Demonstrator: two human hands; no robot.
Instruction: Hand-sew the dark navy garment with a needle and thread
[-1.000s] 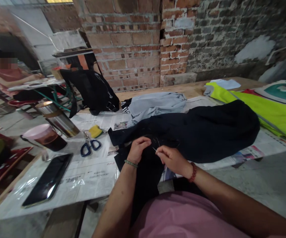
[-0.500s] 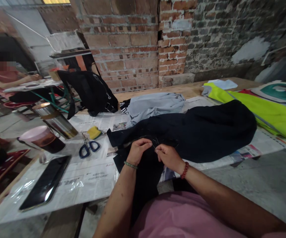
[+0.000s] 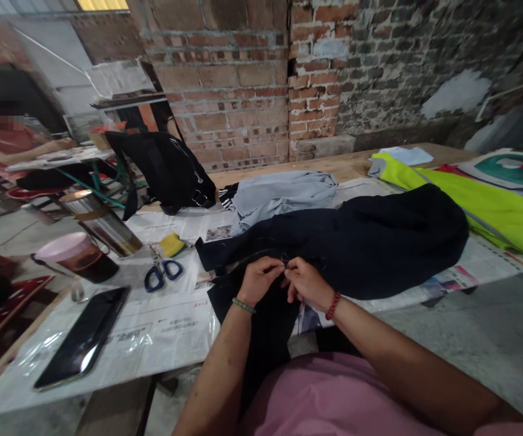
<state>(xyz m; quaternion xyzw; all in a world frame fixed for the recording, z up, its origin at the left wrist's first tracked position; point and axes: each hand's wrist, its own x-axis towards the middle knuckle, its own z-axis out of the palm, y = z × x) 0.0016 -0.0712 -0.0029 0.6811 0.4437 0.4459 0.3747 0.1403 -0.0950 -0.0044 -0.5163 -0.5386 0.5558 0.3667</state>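
Observation:
My left hand (image 3: 260,281) and my right hand (image 3: 305,283) meet fingertip to fingertip over a dark navy garment (image 3: 379,242). Both are closed in a pinch, and a thin pale thread (image 3: 284,257) shows between them. Whether a needle is also held is too small to tell. The garment lies across the table, and a part of it hangs over the front edge beneath my hands. To the left of the cloth lie blue-handled scissors (image 3: 164,274) and a yellow sponge (image 3: 171,244).
Newspaper under clear plastic covers the table (image 3: 166,339). On the left are a phone (image 3: 84,336), a lidded cup (image 3: 80,257) and a steel flask (image 3: 102,221). Behind stand a black bag (image 3: 166,169) and grey clothing (image 3: 284,191). A yellow vest (image 3: 479,209) and an iron (image 3: 509,168) lie right. Another person sits far left.
My fingertips have come together, closing the small gap between my hands. The lower fingers of my right hand have loosened downward. The garment and other items stay put.

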